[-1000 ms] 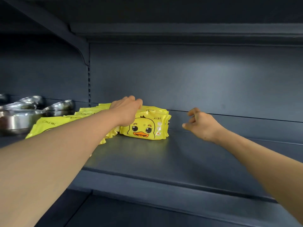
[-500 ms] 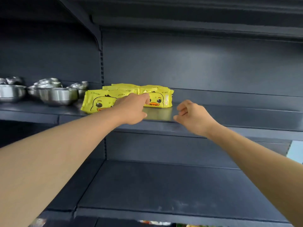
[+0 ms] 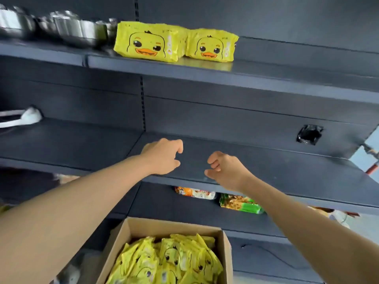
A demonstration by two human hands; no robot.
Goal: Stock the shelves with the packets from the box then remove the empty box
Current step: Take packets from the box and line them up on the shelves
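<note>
yellow duck-print pkts (image 3: 176,43), brown box (image 3: 226,249)

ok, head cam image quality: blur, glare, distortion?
Head view: motion-soft overall; steel bowls smeared; yellow packets legible and reflected on the glossy shelf; shelf lines bow from wide-angle; both hands fairly sharp.

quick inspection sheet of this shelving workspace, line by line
surface: dark grey middle shelf, bare where the hands hang.
job's things: yellow duck packets stand in a row on the upper shelf; cardboard box below holds many more.
clutter: steel bowls left of the packets; white utensil at far left; black packet on the back panel; snack packs on a lower shelf.
grippers: left hand and right hand hold nothing, fingers loosely curled.
cables: nothing seen.
surroundings: dark shelving unit, light gap at right edge.
</note>
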